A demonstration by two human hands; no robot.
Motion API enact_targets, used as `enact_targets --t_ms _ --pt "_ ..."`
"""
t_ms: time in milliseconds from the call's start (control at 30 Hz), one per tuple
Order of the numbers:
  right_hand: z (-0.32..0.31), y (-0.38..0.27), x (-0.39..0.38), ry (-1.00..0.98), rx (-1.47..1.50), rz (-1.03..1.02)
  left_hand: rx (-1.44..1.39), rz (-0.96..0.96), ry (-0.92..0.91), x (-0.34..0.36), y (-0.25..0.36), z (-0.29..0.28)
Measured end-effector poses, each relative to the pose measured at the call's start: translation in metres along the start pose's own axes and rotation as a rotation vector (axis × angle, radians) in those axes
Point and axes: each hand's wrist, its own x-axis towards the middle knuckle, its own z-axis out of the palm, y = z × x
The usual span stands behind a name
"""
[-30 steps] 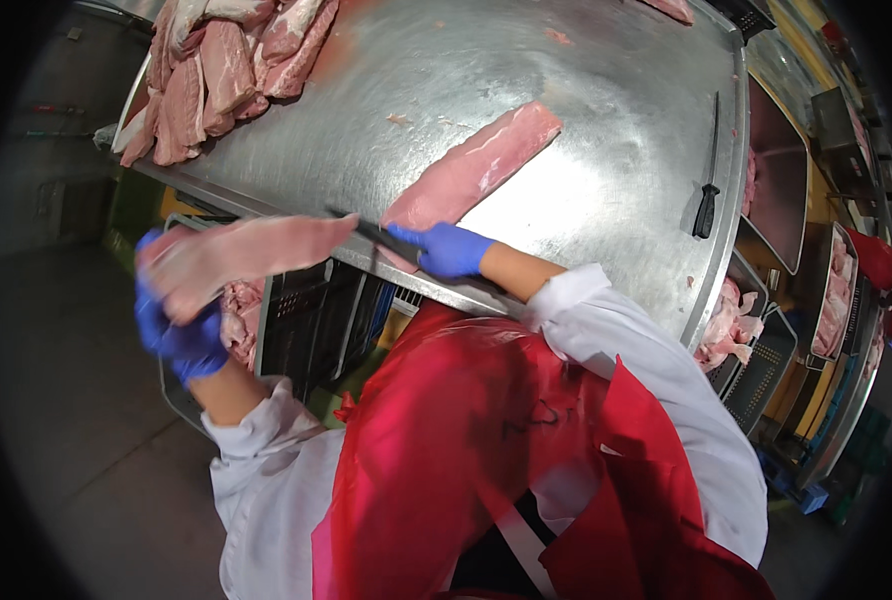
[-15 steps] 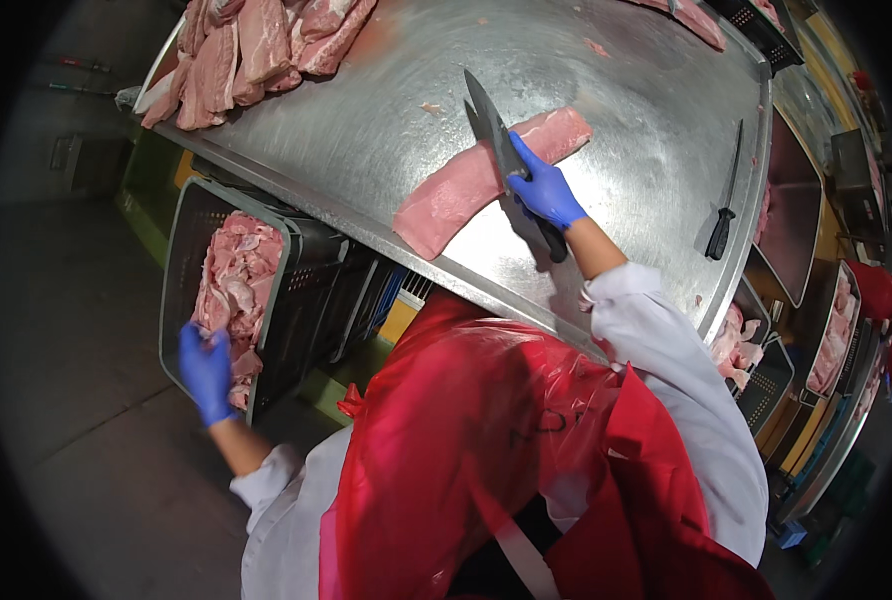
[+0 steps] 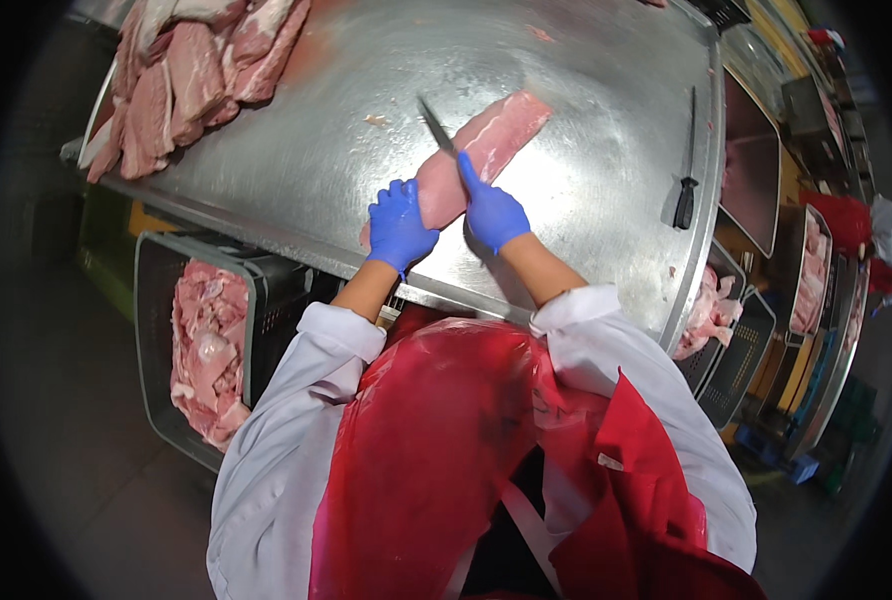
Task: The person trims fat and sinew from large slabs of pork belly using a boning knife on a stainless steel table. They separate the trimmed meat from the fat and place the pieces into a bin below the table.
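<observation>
A long pale pink pork loin (image 3: 507,128) lies diagonally on the steel table (image 3: 336,130). My left hand (image 3: 402,225), in a blue glove, grips the loin's near end by the table's front edge. My right hand (image 3: 494,212), also gloved, is closed on the handle of a knife (image 3: 436,124), index finger stretched along it, with the blade over the loin pointing to the upper left. A second knife (image 3: 685,203), long and thin with a black handle, lies near the right edge.
Piled meat (image 3: 176,85) covers the table's far left corner. A grey crate (image 3: 146,340) of trimmings stands below at left. At right are another crate of meat (image 3: 711,310), a steel bin (image 3: 746,150), a tray (image 3: 809,275) and a person (image 3: 881,230) in white sleeves farther off.
My left hand released the piece it held, dipped to the left crate and has come up onto the loin. My right hand with the knife moved up, then back down and left over the loin.
</observation>
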Motion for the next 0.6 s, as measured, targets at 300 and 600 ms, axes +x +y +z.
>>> enact_targets --t_ms 300,600 --pt "0.015 0.040 -0.108 -0.169 0.034 0.046 -0.544 -0.172 -0.013 0.087 -0.046 -0.025" --pt "-0.023 0.149 -0.248 0.114 0.481 0.127 -1.324 0.412 -0.044 0.128 0.130 -0.098"
